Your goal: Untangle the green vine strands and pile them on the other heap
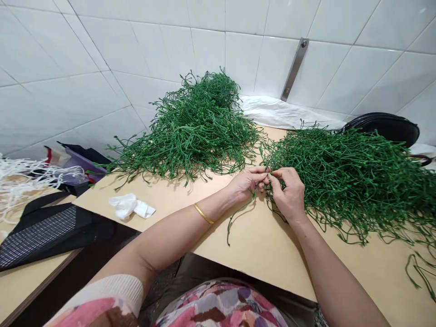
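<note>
Head view: over the desk (248,245), near the gap between two green heaps (200,127), the left hand (250,184) and right hand (290,190) meet, both seemingly pinching one green cord (232,216). Fine fingertip work looks in hand; the next move calls for a steady grip.

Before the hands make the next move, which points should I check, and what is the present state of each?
1. Left hand and right hand together at the fingertips: ok.
2. Green strand held: ok, it hangs from the left hand.
3. Right hand's exact grip: cannot tell, the contact is hidden.
4. Right green pile not touching the right hand: cannot tell, strands lie close beside it.
5. White tissue away from both hands: ok.
</note>
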A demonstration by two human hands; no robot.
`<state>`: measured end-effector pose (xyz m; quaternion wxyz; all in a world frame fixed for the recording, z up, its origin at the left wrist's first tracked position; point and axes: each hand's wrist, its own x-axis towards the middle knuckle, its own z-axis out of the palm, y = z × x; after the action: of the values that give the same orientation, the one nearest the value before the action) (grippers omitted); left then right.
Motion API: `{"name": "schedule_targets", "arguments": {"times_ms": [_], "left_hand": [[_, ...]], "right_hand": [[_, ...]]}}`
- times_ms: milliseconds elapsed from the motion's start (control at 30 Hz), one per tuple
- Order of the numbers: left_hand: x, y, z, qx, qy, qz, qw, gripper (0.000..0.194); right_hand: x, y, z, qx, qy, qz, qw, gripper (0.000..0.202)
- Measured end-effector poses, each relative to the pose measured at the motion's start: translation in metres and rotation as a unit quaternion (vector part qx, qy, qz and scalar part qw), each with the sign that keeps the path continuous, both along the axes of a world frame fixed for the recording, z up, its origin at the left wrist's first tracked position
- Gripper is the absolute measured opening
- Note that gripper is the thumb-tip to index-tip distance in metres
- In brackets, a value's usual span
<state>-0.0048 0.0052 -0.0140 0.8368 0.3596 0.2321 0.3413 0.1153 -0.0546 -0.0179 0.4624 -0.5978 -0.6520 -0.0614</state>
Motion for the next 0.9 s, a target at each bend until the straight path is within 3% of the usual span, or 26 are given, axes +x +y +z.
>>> {"name": "schedule_targets", "arguments": {"times_ms": [233, 400, 667, 900], "left_hand": [[-0.0015, 0.0049, -0.0056, 0.0, -0.024, 0.011, 1.0, 0.005], [-0.0015, 0.005, -0.0068, 0.007, -0.001, -0.026, 1.0, 0.01], [-0.0005, 0.0035, -0.0042, -0.017, 0.025, 0.011, 0.999, 0.017], [-0.0015, 0.0038, -0.0039, -0.012, 0.018, 0.019, 1.0, 0.013]], "right_hand": [[-0.0004, -0.0003, -0.0003, -0.007, -0.011, 0.03, 0.999, 0.013], [0.0013, 0.0003, -0.001, 0.008, -0.01, 0.033, 0.999, 0.019], [-0.002, -0.0025, 0.0005, 0.032, -0.087, -0.009, 0.996, 0.009], [0.001, -0.0011, 0.0045, -0.02, -0.032, 0.06, 0.997, 0.01]]}}
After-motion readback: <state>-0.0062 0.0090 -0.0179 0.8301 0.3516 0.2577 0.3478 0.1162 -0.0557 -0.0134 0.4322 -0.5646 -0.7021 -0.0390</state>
